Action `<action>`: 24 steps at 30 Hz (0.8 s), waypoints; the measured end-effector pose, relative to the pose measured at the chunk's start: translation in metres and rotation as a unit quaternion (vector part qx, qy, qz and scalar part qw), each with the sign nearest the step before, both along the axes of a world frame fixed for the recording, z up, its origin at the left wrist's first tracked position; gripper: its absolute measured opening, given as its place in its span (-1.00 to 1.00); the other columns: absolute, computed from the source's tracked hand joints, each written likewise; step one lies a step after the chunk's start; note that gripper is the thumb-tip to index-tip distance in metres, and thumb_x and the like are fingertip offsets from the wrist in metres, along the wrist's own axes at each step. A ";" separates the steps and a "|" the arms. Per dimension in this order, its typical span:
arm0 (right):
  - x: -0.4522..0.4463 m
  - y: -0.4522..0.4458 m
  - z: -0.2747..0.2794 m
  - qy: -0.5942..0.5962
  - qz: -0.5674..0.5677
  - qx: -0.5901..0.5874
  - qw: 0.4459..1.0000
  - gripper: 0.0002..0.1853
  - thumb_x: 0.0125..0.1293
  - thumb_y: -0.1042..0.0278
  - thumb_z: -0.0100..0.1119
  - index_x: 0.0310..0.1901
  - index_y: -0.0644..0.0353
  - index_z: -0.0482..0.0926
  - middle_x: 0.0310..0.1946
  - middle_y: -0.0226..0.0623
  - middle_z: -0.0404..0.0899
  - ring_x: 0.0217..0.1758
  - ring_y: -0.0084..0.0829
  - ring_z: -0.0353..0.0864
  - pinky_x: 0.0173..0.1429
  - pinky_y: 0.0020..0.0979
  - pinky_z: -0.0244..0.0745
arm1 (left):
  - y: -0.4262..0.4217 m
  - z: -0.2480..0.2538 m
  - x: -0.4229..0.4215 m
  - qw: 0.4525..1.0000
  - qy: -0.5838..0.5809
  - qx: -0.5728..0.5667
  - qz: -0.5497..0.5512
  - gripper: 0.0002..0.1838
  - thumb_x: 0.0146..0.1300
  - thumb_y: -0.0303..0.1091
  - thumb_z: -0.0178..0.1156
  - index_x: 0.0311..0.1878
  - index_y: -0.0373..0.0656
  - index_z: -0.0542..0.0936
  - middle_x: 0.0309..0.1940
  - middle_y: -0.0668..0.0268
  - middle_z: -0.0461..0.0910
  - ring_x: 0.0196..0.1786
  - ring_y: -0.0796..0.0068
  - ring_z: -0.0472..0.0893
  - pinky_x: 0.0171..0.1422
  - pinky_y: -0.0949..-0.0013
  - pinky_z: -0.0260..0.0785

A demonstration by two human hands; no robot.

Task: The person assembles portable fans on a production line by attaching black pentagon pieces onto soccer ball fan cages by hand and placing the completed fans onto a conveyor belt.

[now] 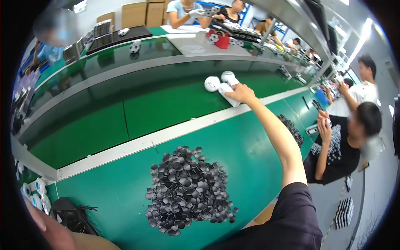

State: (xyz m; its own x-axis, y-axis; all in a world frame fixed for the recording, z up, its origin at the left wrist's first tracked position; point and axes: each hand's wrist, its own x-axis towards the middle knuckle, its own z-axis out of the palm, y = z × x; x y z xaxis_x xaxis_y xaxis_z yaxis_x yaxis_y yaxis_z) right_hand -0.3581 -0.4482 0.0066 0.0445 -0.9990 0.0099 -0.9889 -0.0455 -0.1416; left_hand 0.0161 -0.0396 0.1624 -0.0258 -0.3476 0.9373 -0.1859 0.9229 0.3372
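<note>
My right hand (pixel 243 94) reaches over the conveyor belt's near rail, its fingers closed on a white ball-headed piece with a block-like handle (pixel 229 95). Its round white head (pixel 212 83) points to the left. Just behind it is a second white ball-headed piece (pixel 228 76), partly hidden by my fingers. At the lower left edge, part of my left hand (pixel 48 229) shows close to the camera; its fingers are mostly out of sight. On the green table lies a heap of small black pentagon pieces (pixel 187 187), between my two arms.
A metal rail (pixel 125 143) separates the table from the green belt (pixel 91 135). White-and-blue parts (pixel 40 187) and a black item (pixel 68 214) are at lower left. A co-worker in black (pixel 341 146) sits at right beside another black heap (pixel 291 129). More people work across the belt.
</note>
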 end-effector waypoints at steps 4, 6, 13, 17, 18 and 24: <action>-0.025 0.110 0.001 0.053 0.019 -0.059 0.997 -0.40 -0.08 -0.24 0.10 -0.04 -0.05 0.57 -0.11 0.03 0.49 -0.04 -0.02 0.51 0.09 -0.15 0.41 | 0.007 0.004 0.010 1.000 -0.023 0.006 0.010 -0.78 0.32 -0.32 -0.05 0.00 -0.06 0.39 -0.29 0.34 0.37 -0.21 0.33 0.32 -0.19 0.21 0.22; -0.037 0.158 0.002 0.026 0.001 -0.053 0.998 -0.41 -0.02 -0.21 0.08 -0.02 -0.01 0.56 -0.11 0.04 0.48 -0.05 -0.04 0.52 0.07 -0.15 0.41 | 0.014 0.004 0.016 0.999 -0.038 0.010 0.037 -0.77 0.33 -0.33 -0.07 0.03 -0.06 0.37 -0.27 0.34 0.36 -0.20 0.33 0.30 -0.16 0.21 0.20; -0.070 0.214 -0.005 0.031 0.034 -0.072 0.996 -0.44 0.06 0.01 0.20 -0.02 0.31 0.50 0.00 0.14 0.44 0.07 0.01 0.44 0.15 -0.21 0.33 | -0.020 -0.034 0.035 0.998 0.042 0.021 0.029 -0.79 0.18 -0.50 -0.02 -0.14 -0.35 0.48 -0.18 0.03 0.50 -0.12 0.20 0.51 -0.03 0.25 0.35; -0.020 0.215 0.012 0.053 0.169 -0.154 0.972 -0.54 0.07 0.18 0.21 -0.01 0.24 0.47 0.15 0.15 0.30 0.12 0.08 0.38 0.15 -0.14 0.31 | -0.029 -0.026 -0.016 0.993 0.058 0.080 0.063 -0.89 -0.02 -0.45 0.07 -0.46 -0.21 0.57 -0.58 0.16 0.54 -0.50 0.26 0.55 -0.39 0.29 0.37; -0.005 0.216 0.011 0.015 0.248 -0.155 0.956 -0.55 0.11 0.19 0.19 0.01 0.24 0.45 0.09 0.06 0.38 0.08 0.00 0.42 0.12 -0.18 0.33 | -0.029 -0.035 -0.021 0.992 -0.038 0.088 0.081 -0.89 0.06 -0.41 0.07 -0.37 -0.21 0.54 -0.47 0.18 0.54 -0.38 0.29 0.58 -0.30 0.31 0.40; 0.129 0.266 0.025 -0.012 0.375 0.008 0.927 -0.46 -0.01 0.11 0.27 0.00 0.23 0.45 -0.32 -0.17 0.53 -0.25 -0.25 0.54 -0.15 -0.31 0.42 | 0.018 -0.059 0.011 0.839 -0.397 0.251 0.275 -0.78 0.02 -0.29 0.04 -0.34 -0.18 0.59 -0.43 0.11 0.59 -0.31 0.08 0.59 -0.23 0.11 0.45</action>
